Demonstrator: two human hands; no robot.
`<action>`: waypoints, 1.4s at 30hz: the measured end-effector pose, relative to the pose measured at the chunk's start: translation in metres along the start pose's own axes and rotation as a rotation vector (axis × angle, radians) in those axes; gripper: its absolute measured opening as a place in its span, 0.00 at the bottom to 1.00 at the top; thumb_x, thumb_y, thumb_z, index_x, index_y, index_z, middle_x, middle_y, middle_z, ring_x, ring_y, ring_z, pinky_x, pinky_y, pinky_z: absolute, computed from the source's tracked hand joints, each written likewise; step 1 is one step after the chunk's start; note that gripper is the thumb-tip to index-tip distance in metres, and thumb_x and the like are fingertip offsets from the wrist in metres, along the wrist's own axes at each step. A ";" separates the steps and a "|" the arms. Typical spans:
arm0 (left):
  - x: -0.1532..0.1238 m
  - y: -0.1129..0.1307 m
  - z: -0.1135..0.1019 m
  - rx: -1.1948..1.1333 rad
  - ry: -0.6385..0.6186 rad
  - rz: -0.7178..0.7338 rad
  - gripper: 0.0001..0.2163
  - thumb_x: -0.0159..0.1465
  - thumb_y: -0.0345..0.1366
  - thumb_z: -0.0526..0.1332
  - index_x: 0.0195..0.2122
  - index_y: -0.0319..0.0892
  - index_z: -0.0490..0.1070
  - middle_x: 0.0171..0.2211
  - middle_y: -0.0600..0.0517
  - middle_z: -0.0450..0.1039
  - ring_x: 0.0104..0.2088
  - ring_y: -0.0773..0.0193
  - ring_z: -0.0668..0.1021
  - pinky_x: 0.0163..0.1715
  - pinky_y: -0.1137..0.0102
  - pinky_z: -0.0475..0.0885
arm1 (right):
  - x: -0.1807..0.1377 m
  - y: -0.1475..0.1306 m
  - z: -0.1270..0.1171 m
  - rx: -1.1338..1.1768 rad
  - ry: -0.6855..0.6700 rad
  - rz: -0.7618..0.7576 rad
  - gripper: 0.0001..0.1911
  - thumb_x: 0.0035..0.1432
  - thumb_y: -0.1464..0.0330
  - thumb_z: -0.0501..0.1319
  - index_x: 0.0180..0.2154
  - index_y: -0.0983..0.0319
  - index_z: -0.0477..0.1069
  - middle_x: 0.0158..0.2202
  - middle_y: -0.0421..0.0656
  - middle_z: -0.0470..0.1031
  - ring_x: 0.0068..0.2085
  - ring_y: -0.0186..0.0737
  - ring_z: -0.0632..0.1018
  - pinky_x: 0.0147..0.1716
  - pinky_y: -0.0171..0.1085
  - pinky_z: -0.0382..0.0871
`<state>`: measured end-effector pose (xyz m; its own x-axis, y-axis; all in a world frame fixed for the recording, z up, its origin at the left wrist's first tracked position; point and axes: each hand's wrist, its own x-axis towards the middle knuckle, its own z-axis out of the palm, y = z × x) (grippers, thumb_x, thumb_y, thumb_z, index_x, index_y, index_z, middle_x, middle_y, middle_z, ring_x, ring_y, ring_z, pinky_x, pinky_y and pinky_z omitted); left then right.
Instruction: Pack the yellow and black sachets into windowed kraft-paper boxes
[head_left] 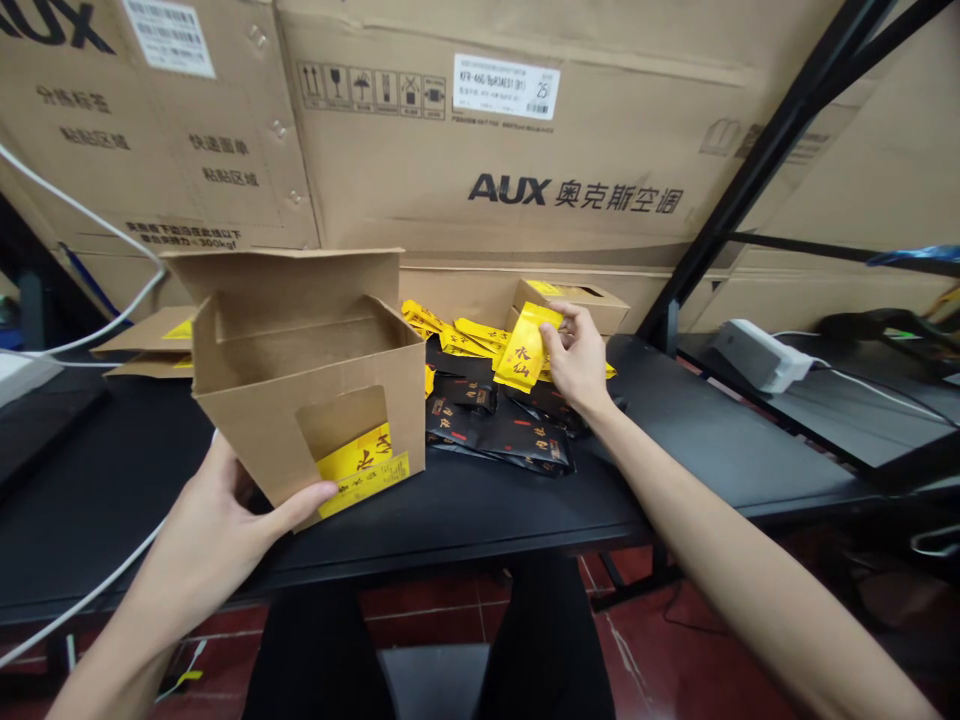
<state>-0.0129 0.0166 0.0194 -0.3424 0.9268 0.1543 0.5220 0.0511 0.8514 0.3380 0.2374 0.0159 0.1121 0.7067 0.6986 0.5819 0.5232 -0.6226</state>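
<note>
My left hand (240, 510) grips the lower left side of an open brown cardboard box (262, 410), its thumb across the front near a yellow label (375, 485). The box is tilted, with its lid flap raised at the back. Through its window a yellow packet (354, 452) shows inside. My right hand (576, 350) pinches another yellow packet (527, 350) by its upper right edge, above the pile. Under and behind it lie several yellow packets (472, 338) and several black packets (517, 438) with orange lettering.
A closed small cardboard box (600, 300) stands behind the packets. Flattened cardboard (142, 340) lies at the left beside a white cable (112, 325). Large AUX cartons (420, 200) wall off the back of the black table (465, 515). On the right are a black metal post (735, 190) and a white adapter (765, 355).
</note>
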 end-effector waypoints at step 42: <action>0.002 -0.015 0.004 -0.049 0.014 0.120 0.39 0.51 0.57 0.74 0.61 0.47 0.66 0.60 0.43 0.78 0.56 0.46 0.84 0.57 0.51 0.80 | -0.020 -0.246 -0.034 0.464 0.001 -0.545 0.06 0.70 0.66 0.62 0.40 0.53 0.65 0.43 0.34 0.76 0.38 0.32 0.81 0.34 0.34 0.76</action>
<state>-0.0181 0.0191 0.0053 -0.2904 0.9200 0.2631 0.5211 -0.0786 0.8499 0.2199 0.0780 0.1673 -0.0962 0.2863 0.9533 0.1530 0.9506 -0.2701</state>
